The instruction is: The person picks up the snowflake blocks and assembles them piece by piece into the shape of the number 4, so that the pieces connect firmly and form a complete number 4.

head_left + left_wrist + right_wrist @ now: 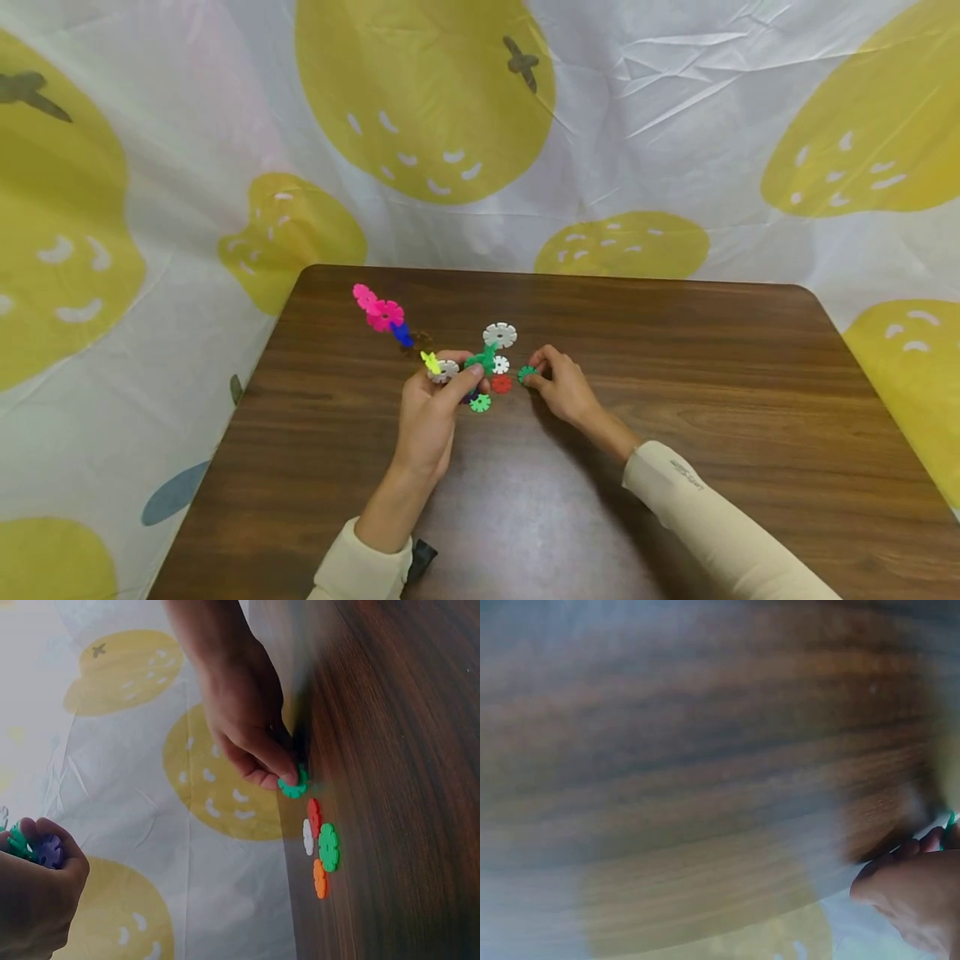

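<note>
Head view: I judge build partway, left hand point(435, 408) gripping joined cluster point(465, 367), right hand point(562, 387) fingers pinching green disc point(527, 374), loose discs point(500, 335) left on tabletop point(675, 350).

right hand point(247, 712) pinching green disc point(293, 782) (on table point(397, 787)), loose discs point(319, 847) beside

Dark wood table point(675, 400); white backdrop cloth with yellow fruit print point(420, 100) behind and beside it; pink flower discs point(378, 310) far-left on table, blue disc point(402, 334) just beside.
</note>
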{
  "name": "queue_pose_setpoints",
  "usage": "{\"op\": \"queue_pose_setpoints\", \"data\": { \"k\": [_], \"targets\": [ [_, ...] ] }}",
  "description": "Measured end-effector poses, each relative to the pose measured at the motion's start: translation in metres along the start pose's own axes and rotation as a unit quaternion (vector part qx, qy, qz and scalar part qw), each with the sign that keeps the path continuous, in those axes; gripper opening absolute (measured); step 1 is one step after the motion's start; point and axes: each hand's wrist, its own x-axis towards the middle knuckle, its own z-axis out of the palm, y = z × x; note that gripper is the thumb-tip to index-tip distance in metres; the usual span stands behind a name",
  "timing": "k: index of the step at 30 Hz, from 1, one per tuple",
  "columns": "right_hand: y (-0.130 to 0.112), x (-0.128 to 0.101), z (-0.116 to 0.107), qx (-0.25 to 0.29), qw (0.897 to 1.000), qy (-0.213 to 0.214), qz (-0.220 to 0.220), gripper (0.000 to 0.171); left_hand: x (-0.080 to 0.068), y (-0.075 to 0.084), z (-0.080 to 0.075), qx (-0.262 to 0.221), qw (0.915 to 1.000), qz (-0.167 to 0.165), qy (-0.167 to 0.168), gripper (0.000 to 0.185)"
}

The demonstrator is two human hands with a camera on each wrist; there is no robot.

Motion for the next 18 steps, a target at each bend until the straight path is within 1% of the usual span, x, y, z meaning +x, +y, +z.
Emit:
{"op": "queue_pose_setpoints", "data": {
  "k": [5,9,12,14,18],
  "targets": [
    [0.0,-0.007,-0.004,0.026,0.999,-0.012,0.021,0.02,-0.001,-0.001,-0.001,0.001,1.0,0.0,0.0,0.016],
    [-0.001,-0.016,-0.009,0.068,0.997,-0.02,0.032,0.019,-0.001,-0.003,-0.001,0.003,1.0,-0.003,0.003,0.016],
    [-0.005,-0.023,-0.016,0.102,0.994,-0.026,0.032,0.018,-0.001,-0.005,-0.002,0.005,1.0,-0.002,0.005,0.017],
    [-0.01,-0.027,-0.023,0.113,0.993,-0.025,0.032,0.018,-0.002,-0.005,-0.002,0.006,1.0,0.001,0.006,0.017],
    [-0.023,-0.034,-0.04,0.112,0.993,-0.011,0.018,0.02,-0.001,-0.006,-0.002,0.008,0.9999,0.004,0.006,0.015]
  ]
}}
